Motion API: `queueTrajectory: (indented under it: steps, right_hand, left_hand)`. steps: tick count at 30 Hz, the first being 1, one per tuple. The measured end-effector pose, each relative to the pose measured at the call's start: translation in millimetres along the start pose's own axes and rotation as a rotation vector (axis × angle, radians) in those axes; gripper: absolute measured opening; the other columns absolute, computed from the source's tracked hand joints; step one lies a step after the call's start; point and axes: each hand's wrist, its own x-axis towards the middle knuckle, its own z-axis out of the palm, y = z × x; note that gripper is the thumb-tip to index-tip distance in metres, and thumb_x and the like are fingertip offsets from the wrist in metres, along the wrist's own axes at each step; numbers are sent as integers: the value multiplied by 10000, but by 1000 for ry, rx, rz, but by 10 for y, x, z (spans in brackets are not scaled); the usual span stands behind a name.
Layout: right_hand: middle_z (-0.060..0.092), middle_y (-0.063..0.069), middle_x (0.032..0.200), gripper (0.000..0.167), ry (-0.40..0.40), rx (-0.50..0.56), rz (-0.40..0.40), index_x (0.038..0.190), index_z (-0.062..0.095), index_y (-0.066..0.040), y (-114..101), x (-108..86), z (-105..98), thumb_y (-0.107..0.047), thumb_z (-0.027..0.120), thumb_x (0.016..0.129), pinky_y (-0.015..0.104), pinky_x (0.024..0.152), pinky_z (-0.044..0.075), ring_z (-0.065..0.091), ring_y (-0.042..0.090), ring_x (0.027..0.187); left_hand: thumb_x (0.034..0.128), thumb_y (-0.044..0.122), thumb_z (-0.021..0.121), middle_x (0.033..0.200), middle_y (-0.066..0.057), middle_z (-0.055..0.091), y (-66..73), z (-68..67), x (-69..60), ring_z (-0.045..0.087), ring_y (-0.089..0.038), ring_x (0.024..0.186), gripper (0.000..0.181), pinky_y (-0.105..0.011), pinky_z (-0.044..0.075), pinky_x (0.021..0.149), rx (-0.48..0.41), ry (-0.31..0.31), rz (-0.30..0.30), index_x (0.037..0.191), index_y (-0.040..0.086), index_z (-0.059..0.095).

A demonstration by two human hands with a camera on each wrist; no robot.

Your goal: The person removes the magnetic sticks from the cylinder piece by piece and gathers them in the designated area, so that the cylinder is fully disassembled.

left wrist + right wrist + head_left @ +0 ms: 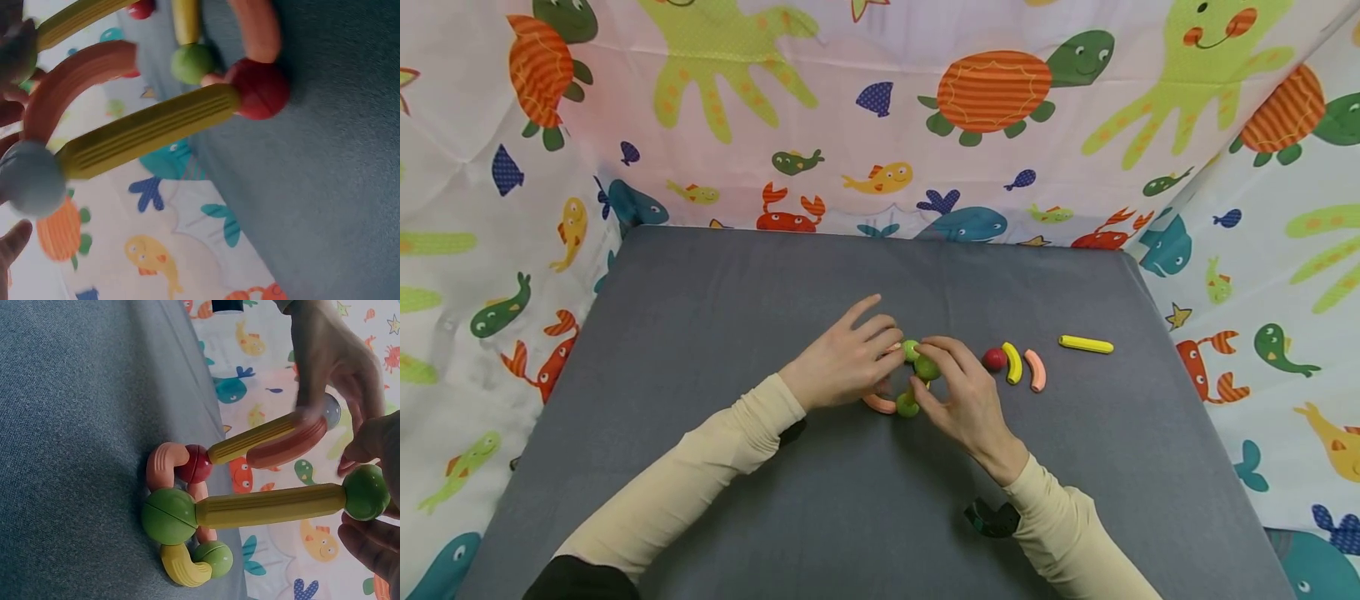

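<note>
A structure of balls and sticks stands on the table, its base made of curved pieces, a red ball [197,464] and green balls [169,516]. Two yellow sticks [272,505] [150,130] rise from it. My right hand [966,404] holds the green ball [367,492] on top of one stick between thumb and fingers. At the top of the other, the fingers of my left hand [842,358] grip a grey ball [32,179]. From that grey ball a pink curved piece [81,78] extends, its far end touching nothing in the right wrist view.
Right of the structure lie a loose red ball [994,360], a yellow curved piece [1012,363] and a pink curved piece [1035,371]. A straight yellow stick [1086,344] lies farther right. Printed cloth [850,183] hangs behind the grey table [820,517] and at its sides.
</note>
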Motion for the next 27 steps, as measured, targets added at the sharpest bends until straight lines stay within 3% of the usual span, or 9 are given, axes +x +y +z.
queueTrajectory:
  steps: [2,6,8,10,13,15,18,23,27]
  right_hand:
    - [631,147,1154,405,2,12,19,1195,629,-14,6,-3,-17,-191,728,845,386,789,548,643,239,956]
    - [639,157,1121,427,14,76,121,1241,592,-1,61,-43,-84,-141,622,839,385,723,543,635,232,909]
    - [654,130,1038,420,-7,107,219,1209,603,-9,110,-95,-116,-72,572,795,340,657,519,615,187,811]
    - [649,78,911,359,-82,121,335,1126,632,-37,165,-167,-122,-31,554,776,288,607,475,568,132,709]
    - [590,2,757,202,-284,138,490,1009,628,-74,230,-286,-56,-58,610,809,227,557,404,476,62,594]
    - [563,-26,715,156,-419,154,545,970,616,-85,244,-345,27,-151,685,847,214,543,388,457,47,566]
    - [560,-26,701,282,-513,170,546,934,603,-101,225,-395,167,-290,782,824,210,529,392,462,42,558]
    - [583,4,715,289,-462,100,473,897,619,-140,174,-438,317,-311,823,786,194,537,383,466,32,588]
    - [600,35,769,258,-416,64,433,922,638,-134,181,-458,343,-253,824,789,208,574,409,516,74,643]
  left_hand:
    - [855,417,725,1100,-53,677,-21,-67,-48,598,-244,1098,359,-510,358,1132,-105,50,-114,1058,127,668]
    - [898,176,650,1071,-99,677,-78,-162,-240,614,-249,994,243,-434,492,930,-411,211,-461,1105,49,665]
    - [897,38,581,1046,-108,669,-113,-120,-357,610,-231,929,225,-400,514,819,-562,226,-607,1111,25,651]
    - [915,-17,555,1060,-104,656,-136,-10,-456,607,-211,907,239,-379,524,780,-720,145,-714,1136,27,636]
    - [918,-24,580,1150,-96,632,-127,221,-566,622,-221,981,314,-373,535,823,-923,-77,-815,1220,57,612]
    - [903,-19,611,1186,-81,613,-95,361,-611,617,-242,1033,363,-383,531,860,-1024,-191,-844,1246,96,610]
    - [889,31,674,1171,-32,615,-35,520,-627,600,-230,1081,359,-394,509,936,-1090,-252,-800,1206,198,646]
    - [885,131,727,1109,28,673,29,659,-583,604,-173,1036,277,-408,491,958,-1066,-181,-701,1094,311,699]
    - [881,125,726,1077,-9,702,49,671,-560,620,-202,985,267,-436,506,907,-1027,-148,-703,1111,256,700]
